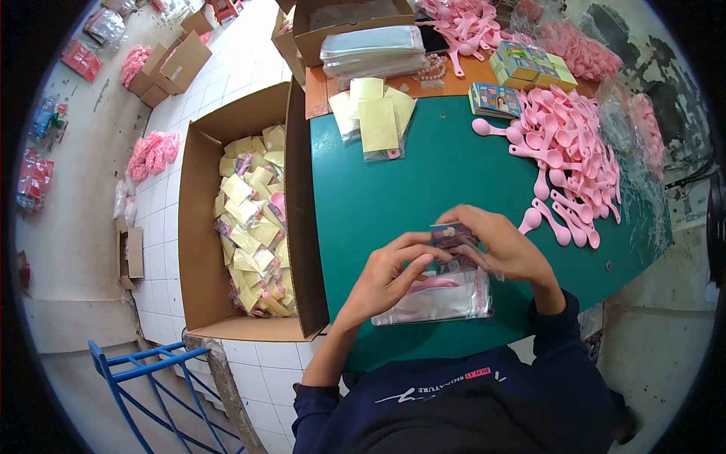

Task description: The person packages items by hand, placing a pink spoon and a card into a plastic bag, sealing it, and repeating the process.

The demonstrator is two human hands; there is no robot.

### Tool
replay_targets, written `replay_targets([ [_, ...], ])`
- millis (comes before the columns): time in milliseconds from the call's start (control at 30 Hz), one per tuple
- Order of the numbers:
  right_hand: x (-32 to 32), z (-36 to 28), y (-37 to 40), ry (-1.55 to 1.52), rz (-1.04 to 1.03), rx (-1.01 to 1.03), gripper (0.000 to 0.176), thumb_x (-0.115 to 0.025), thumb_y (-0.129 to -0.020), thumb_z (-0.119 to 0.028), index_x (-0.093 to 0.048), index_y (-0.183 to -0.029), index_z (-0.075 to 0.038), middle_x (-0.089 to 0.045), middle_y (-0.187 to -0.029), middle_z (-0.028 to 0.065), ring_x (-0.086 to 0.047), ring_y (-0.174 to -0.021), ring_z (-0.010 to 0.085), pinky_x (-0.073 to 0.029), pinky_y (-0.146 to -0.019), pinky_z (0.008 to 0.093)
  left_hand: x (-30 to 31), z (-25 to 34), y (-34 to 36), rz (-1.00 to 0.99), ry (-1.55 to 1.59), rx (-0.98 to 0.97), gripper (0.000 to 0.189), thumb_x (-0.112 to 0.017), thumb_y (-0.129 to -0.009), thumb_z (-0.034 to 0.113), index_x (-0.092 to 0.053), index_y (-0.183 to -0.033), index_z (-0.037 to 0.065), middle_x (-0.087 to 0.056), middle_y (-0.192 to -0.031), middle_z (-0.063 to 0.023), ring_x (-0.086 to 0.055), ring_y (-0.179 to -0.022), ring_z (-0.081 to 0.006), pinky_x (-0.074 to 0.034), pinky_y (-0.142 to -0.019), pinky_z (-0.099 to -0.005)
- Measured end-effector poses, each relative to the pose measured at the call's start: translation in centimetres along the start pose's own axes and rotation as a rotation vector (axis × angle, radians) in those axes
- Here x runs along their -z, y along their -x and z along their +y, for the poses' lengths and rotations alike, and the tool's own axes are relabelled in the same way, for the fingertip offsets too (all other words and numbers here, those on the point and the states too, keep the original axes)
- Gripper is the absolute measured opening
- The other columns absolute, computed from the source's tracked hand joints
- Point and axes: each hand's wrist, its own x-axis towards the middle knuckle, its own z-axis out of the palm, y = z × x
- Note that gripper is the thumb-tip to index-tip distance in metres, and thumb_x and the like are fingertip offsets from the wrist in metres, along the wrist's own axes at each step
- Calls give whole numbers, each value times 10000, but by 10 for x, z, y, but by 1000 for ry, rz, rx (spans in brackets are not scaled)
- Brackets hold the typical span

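Observation:
My right hand [505, 246] curls its fingers round a small printed card [448, 233] with a dark picture on it. Close on its left, my left hand [392, 278] pinches the edge of a clear plastic bag near the card, though the fingertips partly hide the contact. A pink spoon [435, 283] lies under my left fingers, apparently inside the bag. Below both hands is a stack of clear plastic bags [446, 304] on the green table [378, 204].
Loose pink spoons [567, 144] are heaped at the right, by stacks of printed cards [495, 100]. Packed bags with yellow cards [378, 121] lie at the back left. A large carton [203, 250] full of packets stands left of the table, near a blue metal trolley [151, 371].

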Motion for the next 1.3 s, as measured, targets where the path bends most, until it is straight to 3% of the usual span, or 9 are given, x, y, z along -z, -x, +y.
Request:
replay_targets([
  [133,-9,5,2,-306,242,-68,549,-681,-766,-26,-421,-1249,-54,-572,-1026,132,-587,-873,191,-497,-765,313,1,14,1,159,114,72,274,-448,-971,177,-651,-1033,5,-597,-1064,-96,-602,-933,-158,-553,-696,-273],
  [267,-20,20,11,-640,181,-115,310,-616,-842,-21,-548,-1144,-26,-587,-971,86,-576,-763,115,-497,-605,225,-2,11,3,276,261,87,322,-410,-992,215,-631,-1040,-13,-612,-1037,-80,-596,-972,-143,-533,-721,-252],
  [367,-10,-2,16,-278,544,-72,211,-572,-871,-8,-597,-1080,-18,-610,-924,63,-556,-703,69,-447,-512,166,-3,11,4,262,279,142,327,-405,-994,206,-615,-1034,-42,-630,-1039,-105,-619,-952,-155,-532,-735,-252],
  [467,18,-16,24,-258,557,-56,224,-549,-878,13,-603,-1091,-33,-627,-905,39,-535,-642,47,-423,-467,162,0,12,7,216,239,198,309,-416,-989,179,-615,-1025,-54,-652,-993,-119,-643,-896,-165,-529,-766,-259],
  [600,33,-22,24,-210,508,54,254,-555,-852,45,-601,-1092,-23,-642,-878,42,-599,-720,77,-480,-572,222,0,10,7,209,193,176,276,-443,-977,150,-636,-1009,-44,-676,-904,-102,-659,-857,-164,-524,-789,-269],
  [767,45,-37,22,211,244,170,275,-600,-770,62,-640,-1021,-43,-649,-893,129,-642,-767,243,-495,-653,293,-1,16,8,84,131,167,281,-410,-987,138,-603,-1020,-63,-663,-952,-135,-636,-935,-171,-507,-835,-283],
  [867,47,-41,25,220,268,171,252,-584,-802,59,-635,-1031,-31,-659,-902,91,-646,-782,192,-500,-675,276,-1,17,9,77,114,163,282,-408,-988,141,-600,-1027,-61,-662,-946,-132,-634,-950,-177,-506,-841,-288],
  [967,47,-32,26,-96,632,53,227,-557,-843,53,-620,-1052,-11,-656,-922,59,-627,-820,130,-499,-719,247,0,18,10,111,151,174,283,-410,-989,148,-597,-1035,-59,-663,-951,-134,-640,-942,-181,-507,-837,-288],
  [1300,36,-21,24,-166,476,101,224,-558,-836,67,-630,-1036,-3,-655,-926,67,-617,-828,119,-492,-735,240,7,18,12,128,173,199,285,-408,-991,160,-579,-1048,-60,-664,-951,-153,-646,-929,-185,-511,-829,-288],
])
